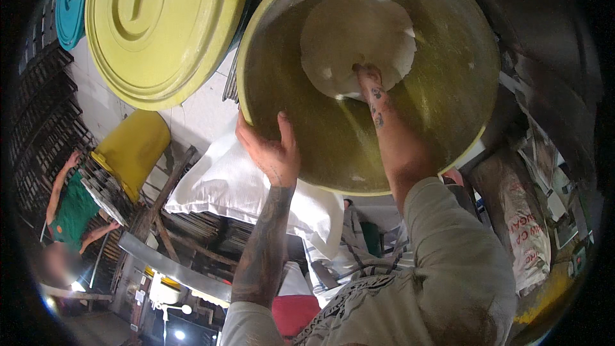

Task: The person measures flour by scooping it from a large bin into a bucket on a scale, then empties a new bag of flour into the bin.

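Note:
A large round yellow plastic barrel (326, 158) opens before me, its inner wall dusted with pale powder. At the bottom lies a bed of whitish powder (346, 33) with an uneven edge. Deep inside, my right hand (370, 74) is at the near part of the powder. Its fingers are partly hidden, and whether they hold anything is unclear. My left hand (271, 146) grips the near-left rim, with the fingers on the outside and the thumb over the inner side. A full white woven sack (216, 173) lies below that hand, outside the barrel.
A yellow-lidded bin (187, 33) stands to the left, near a teal lid (72, 5). Farther off, a person in green (74, 206) handles stacked slats (103, 197) beside a yellow tub (137, 146). At right stands a printed sack (523, 230). A metal edge (173, 269) crosses lower left.

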A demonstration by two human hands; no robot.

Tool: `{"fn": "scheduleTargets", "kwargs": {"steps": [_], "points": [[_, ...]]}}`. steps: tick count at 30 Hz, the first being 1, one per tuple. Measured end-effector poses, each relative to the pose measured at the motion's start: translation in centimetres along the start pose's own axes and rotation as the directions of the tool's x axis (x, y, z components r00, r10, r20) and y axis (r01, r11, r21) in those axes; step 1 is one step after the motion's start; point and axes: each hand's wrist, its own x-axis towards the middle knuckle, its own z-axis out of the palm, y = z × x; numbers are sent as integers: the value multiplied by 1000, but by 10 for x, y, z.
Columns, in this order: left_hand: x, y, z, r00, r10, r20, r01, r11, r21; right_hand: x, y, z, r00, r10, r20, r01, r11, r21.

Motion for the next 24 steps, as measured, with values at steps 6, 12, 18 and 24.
{"fn": "scheduleTargets", "kwargs": {"steps": [6, 12, 18, 24], "points": [[-3, -5, 2, 997, -75, 12, 76, 994, -73, 35, 21, 5, 985, -170, 8, 170, 985, -22], [-2, -2, 8, 995, -102, 20, 103, 942, -320, 95, -32, -2, 873, -418, 252, 488, 723, -490], [-2, -2, 5, 998, 36, -46, -41, 992, -117, 33, -62, -15, 788, -527, 319, 597, 526, -605], [1, 3, -8, 998, 37, 46, -31, 993, -110, -20, 11, -61, 754, -514, 409, 586, 807, -67]]}}
